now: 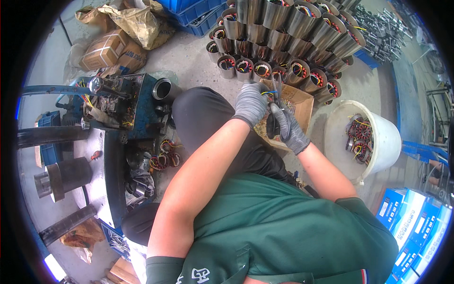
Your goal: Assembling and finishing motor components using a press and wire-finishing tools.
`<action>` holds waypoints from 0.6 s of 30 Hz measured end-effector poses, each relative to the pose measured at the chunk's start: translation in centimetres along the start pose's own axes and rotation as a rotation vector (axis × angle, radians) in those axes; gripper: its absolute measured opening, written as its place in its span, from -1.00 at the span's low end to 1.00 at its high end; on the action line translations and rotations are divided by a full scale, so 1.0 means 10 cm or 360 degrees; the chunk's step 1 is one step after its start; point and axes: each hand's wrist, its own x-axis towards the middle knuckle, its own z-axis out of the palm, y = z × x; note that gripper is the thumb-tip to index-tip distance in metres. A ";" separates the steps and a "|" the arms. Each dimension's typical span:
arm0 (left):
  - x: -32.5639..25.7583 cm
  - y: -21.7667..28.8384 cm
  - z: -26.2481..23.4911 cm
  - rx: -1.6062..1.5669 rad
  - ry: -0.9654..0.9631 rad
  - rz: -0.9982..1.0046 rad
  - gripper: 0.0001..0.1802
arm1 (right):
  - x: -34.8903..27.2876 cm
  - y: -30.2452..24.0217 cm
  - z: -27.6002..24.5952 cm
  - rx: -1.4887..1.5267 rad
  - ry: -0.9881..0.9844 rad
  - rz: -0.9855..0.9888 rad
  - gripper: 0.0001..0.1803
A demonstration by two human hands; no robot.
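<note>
My left hand (250,103), in a grey knit glove, is closed around thin coloured wires (269,93), and their yellow and blue ends stick out to the right of its fingers. My right hand (289,128), gloved the same way, grips a pair of scissors (276,87) by the dark handles. The blades point away from me, close beside the wire ends. Below both hands sits an open cardboard box (306,103) with small scraps at the bottom. What else the left fingers may hold is hidden.
Stacked steel cylinders (257,35) with wired coils inside stand ahead. On the right, a white bucket (385,142) holds several wired coils. At left is a blue machine (144,102) with a loose steel cylinder (166,90) beside it. More coils (165,158) lie near my leg.
</note>
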 end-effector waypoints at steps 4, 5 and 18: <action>-0.04 0.08 -0.03 0.0033 -0.0009 0.0025 -0.77 | -0.05 0.02 -0.02 0.0066 0.0044 0.0090 -0.67; -0.04 0.08 -0.03 0.0063 -0.0025 0.0037 -0.77 | -0.07 0.05 -0.04 0.0067 0.0046 0.0090 -0.67; -0.04 0.10 -0.07 -0.0942 0.0324 0.0079 -0.44 | 0.03 1.03 -1.73 -0.0658 0.0943 -0.0401 -0.52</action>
